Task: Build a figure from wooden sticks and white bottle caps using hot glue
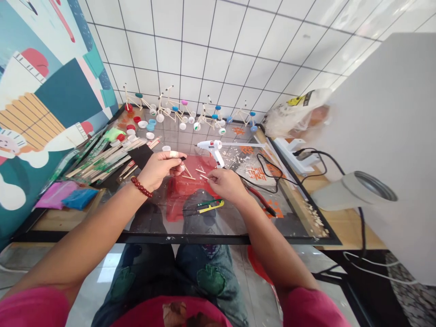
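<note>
My left hand [160, 168], with a beaded bracelet at the wrist, is closed in a pinch on a small black piece [184, 158], whose material I cannot make out. My right hand [226, 184] rests low over the glass tabletop, fingers closed at the end of a short wooden stick [204, 176]. Other short sticks [189, 177] lie between the hands. A white glue gun [211, 149] lies just beyond my right hand. Nearer to me are yellow-handled thread snips [211, 206]. A black sheet [141, 156] lies behind my left hand.
Stick figures with bottle-cap wheels [207, 119] stand along the tiled wall. Loose caps [137, 119] and bundled sticks [102, 163] are at left. Red-handled pliers [262, 200], a black cord [272, 168] and a grey cylindrical lamp [350, 190] are at right.
</note>
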Tool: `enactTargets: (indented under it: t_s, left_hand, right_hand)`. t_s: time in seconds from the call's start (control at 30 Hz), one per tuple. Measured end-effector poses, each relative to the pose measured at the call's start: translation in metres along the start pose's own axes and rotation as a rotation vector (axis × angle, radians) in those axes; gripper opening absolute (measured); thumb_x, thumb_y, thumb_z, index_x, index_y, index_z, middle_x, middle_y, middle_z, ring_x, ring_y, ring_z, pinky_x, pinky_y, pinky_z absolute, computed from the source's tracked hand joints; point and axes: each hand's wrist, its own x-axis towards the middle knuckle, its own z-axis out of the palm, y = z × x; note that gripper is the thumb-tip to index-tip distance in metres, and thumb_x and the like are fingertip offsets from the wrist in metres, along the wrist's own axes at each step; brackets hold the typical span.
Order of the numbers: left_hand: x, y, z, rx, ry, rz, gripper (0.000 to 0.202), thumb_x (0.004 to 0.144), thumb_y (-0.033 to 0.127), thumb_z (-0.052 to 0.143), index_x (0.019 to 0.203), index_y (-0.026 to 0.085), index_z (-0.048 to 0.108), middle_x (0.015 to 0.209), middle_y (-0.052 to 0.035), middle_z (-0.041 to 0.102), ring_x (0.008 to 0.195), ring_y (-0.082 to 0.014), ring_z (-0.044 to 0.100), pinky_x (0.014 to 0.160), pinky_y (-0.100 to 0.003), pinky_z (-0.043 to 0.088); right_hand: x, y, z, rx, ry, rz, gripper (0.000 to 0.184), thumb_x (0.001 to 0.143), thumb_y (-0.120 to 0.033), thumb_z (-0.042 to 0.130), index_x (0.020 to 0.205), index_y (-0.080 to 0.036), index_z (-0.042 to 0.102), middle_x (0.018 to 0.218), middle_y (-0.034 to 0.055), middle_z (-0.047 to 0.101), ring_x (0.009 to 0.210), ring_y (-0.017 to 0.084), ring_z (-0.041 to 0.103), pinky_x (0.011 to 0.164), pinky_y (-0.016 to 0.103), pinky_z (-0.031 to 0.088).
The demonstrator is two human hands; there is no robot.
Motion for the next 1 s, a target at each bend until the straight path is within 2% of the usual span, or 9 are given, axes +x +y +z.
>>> enactTargets:
  t_s: [0.17, 0.37, 0.6, 0.77, 0.87, 1.0]
  left_hand:
    - [0.003, -0.001, -0.003, -0.020, 0.018, -0.001, 0.024, 0.064, 0.012, 0.081, 0.086, 0.010, 0.073, 0.065, -0.0047, 0.069, 0.054, -0.0113, 0.063, 0.054, -0.023, 0.052]
    - [0.008, 0.001, -0.006, -0.010, 0.075, 0.020, 0.012, 0.067, 0.011, 0.076, 0.077, 0.010, 0.070, 0.061, -0.0036, 0.067, 0.049, -0.0109, 0.061, 0.050, -0.021, 0.049]
    - [0.006, 0.004, -0.004, 0.006, 0.122, -0.004, 0.010, 0.068, 0.009, 0.076, 0.076, 0.010, 0.069, 0.062, -0.0036, 0.067, 0.050, -0.0105, 0.061, 0.048, -0.020, 0.049]
    - [0.008, 0.004, -0.006, 0.039, 0.124, -0.003, 0.011, 0.071, 0.012, 0.075, 0.079, 0.011, 0.069, 0.063, -0.0037, 0.068, 0.048, -0.0103, 0.059, 0.044, -0.019, 0.046]
    - [0.008, 0.004, -0.006, 0.059, 0.143, 0.028, 0.013, 0.072, 0.010, 0.072, 0.085, 0.011, 0.069, 0.063, -0.0031, 0.067, 0.048, -0.0095, 0.058, 0.044, -0.019, 0.044]
    - [0.010, 0.006, -0.011, 0.130, 0.137, 0.033, 0.026, 0.071, 0.011, 0.069, 0.097, 0.013, 0.069, 0.067, -0.0021, 0.068, 0.054, -0.0128, 0.062, 0.052, -0.023, 0.049]
  right_hand:
    - [0.001, -0.001, 0.002, 0.034, 0.001, 0.020, 0.020, 0.083, -0.014, 0.058, 0.090, -0.020, 0.076, 0.089, 0.0042, 0.075, 0.081, 0.018, 0.066, 0.074, 0.026, 0.043]
    - [0.002, 0.003, 0.005, 0.100, 0.099, 0.003, 0.013, 0.084, -0.018, 0.061, 0.087, -0.020, 0.074, 0.092, 0.0051, 0.075, 0.085, 0.019, 0.067, 0.078, 0.027, 0.046]
    - [0.002, 0.001, 0.007, 0.026, 0.031, 0.007, 0.014, 0.083, -0.017, 0.062, 0.088, -0.019, 0.075, 0.097, 0.0063, 0.075, 0.090, 0.021, 0.068, 0.080, 0.029, 0.045]
    - [0.002, -0.003, 0.007, 0.028, 0.028, 0.019, 0.016, 0.084, -0.017, 0.060, 0.088, -0.020, 0.076, 0.095, 0.0063, 0.075, 0.090, 0.021, 0.068, 0.079, 0.029, 0.045]
    - [0.002, -0.001, 0.008, 0.097, 0.060, 0.029, 0.015, 0.082, -0.017, 0.060, 0.084, -0.020, 0.074, 0.087, 0.0046, 0.075, 0.082, 0.019, 0.067, 0.075, 0.027, 0.045]
    - [0.004, 0.005, 0.015, 0.348, 0.151, 0.107, 0.010, 0.079, -0.020, 0.059, 0.082, -0.020, 0.069, 0.073, 0.0004, 0.071, 0.067, 0.015, 0.064, 0.067, 0.025, 0.046]
